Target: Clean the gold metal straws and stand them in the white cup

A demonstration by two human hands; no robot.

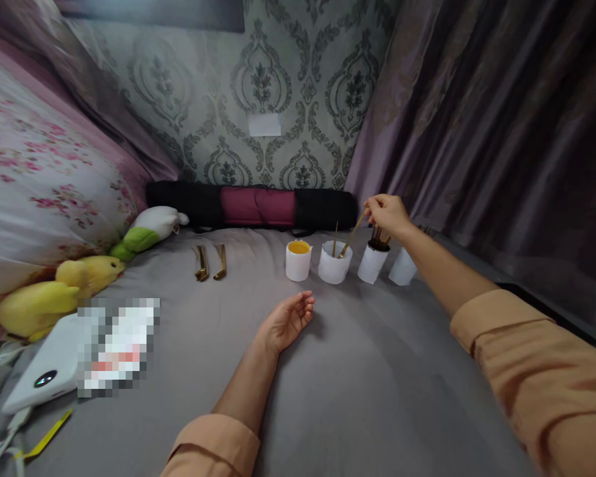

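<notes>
My right hand [388,213] is raised above a row of white cups and pinches the top of a thin gold utensil [351,237] that leans into the second cup [334,262]. Another gold stick stands in that same cup. The cup to its left [298,260] has a yellow inside. To the right, a third cup [373,260] holds several dark sticks, and a fourth cup [402,267] stands beyond it. My left hand [287,320] rests on the grey sheet [357,377], palm up, fingers loosely curled and apart, holding nothing.
Three gold utensils [209,262] lie on the sheet to the left. A black and maroon rolled bolster [251,205] lies against the wall. Yellow and green-white plush toys [59,291], a white power bank [42,374] and cables sit at the left. Dark curtains hang at the right.
</notes>
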